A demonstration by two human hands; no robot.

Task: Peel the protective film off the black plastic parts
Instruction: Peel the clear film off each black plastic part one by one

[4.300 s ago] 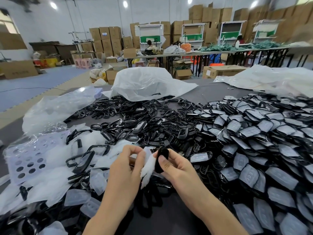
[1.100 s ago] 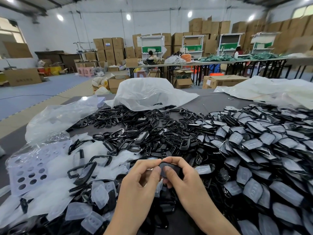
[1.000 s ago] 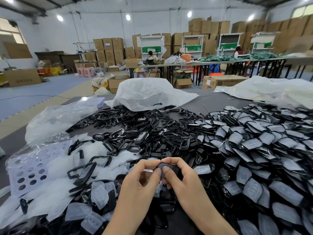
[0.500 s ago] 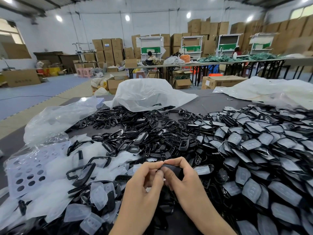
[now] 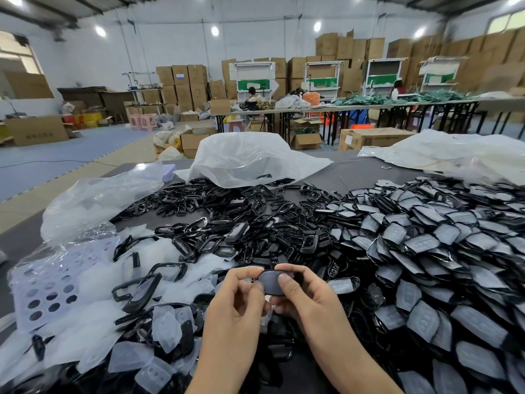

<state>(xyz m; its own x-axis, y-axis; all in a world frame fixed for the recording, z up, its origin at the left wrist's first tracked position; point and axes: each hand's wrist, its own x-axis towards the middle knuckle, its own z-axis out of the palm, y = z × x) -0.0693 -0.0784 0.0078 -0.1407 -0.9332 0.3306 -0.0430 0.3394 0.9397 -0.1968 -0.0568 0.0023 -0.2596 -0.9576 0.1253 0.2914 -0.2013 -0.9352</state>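
Both hands meet low in the middle of the view over one black plastic part (image 5: 271,282), oval and dull grey with film on its face. My right hand (image 5: 305,294) grips its right end, thumb on top and fingers curled behind. My left hand (image 5: 241,298) pinches its left edge between thumb and forefinger. A big heap of film-covered black parts (image 5: 431,251) fills the right side. Bare black frames and shells (image 5: 227,217) lie spread across the middle. Peeled clear film pieces (image 5: 93,331) are piled at the lower left.
The dark grey table (image 5: 349,173) carries crumpled white plastic bags at the back middle (image 5: 247,157), back right (image 5: 443,150) and left (image 5: 99,194). A perforated pale sheet (image 5: 48,282) lies at the left edge. Cardboard boxes and work tables stand far behind.
The earlier peeled film is gone from my left hand. Both hands now hold a fresh part flat, and my left fingertips have shifted along its left edge over the last second.
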